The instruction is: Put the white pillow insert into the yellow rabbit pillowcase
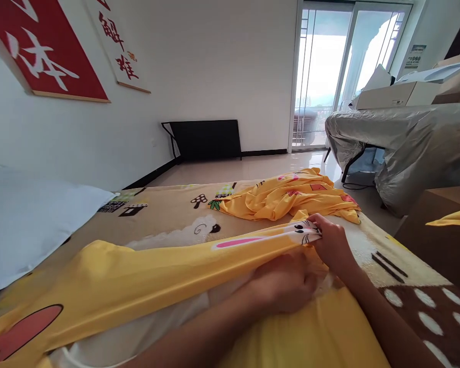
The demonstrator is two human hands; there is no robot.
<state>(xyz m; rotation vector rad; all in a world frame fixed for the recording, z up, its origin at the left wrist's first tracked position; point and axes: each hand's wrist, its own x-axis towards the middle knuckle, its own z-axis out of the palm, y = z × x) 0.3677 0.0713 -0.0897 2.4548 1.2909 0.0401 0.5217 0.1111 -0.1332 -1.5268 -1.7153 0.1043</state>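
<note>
A yellow fabric cover (157, 266) with rabbit prints is stretched across the front of the bed. My right hand (335, 243) pinches its far right end beside a printed rabbit face. Just below and to the left, my left hand (283, 281) is curled closed and blurred by motion; what its fingers hold is hidden. White material (168, 327) with a pale piped edge shows beneath the cover, partly behind my left forearm. More yellow cloth lies below my hands. A crumpled yellow printed cloth (287, 197) rests on the bed beyond them.
A white pillow (34, 220) lies at the left on a patterned blanket (176, 225). Brown cardboard (440, 240) stands right of the bed. Farther back are a plastic-covered table (398, 133) bearing boxes, a black folded panel (207, 139) against the wall and a glass sliding door (325, 66).
</note>
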